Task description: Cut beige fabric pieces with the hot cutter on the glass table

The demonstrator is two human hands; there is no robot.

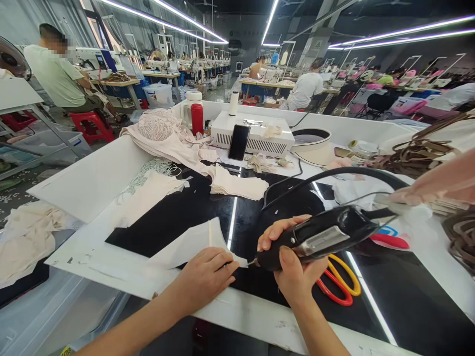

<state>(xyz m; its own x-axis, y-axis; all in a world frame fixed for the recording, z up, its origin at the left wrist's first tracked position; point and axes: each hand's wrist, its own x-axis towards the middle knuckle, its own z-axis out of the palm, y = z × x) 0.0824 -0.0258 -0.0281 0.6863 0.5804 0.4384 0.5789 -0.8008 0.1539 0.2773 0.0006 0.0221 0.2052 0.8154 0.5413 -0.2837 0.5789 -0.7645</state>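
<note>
My right hand (297,262) is wrapped round a black corded hand tool (322,235) with a silver plate on its side. The tool's thin metal tip points left and meets, or nearly meets, the corner of a white fabric piece (189,242). My left hand (206,277) presses that piece onto the black work surface (237,227), fingers close together and thumb hidden. A faint yellowish line runs down the fabric. Scissors with red and yellow handles (343,282) lie just right of my right hand, partly behind it.
Beige fabric pieces lie in a stack (237,183) and a heap (148,190). Behind them are a phone (239,142), a vented white box (256,131) and a red bottle (197,118). The tool's black cable (345,170) arches right, by a blurred pinkish shape. A person (55,74) sits left.
</note>
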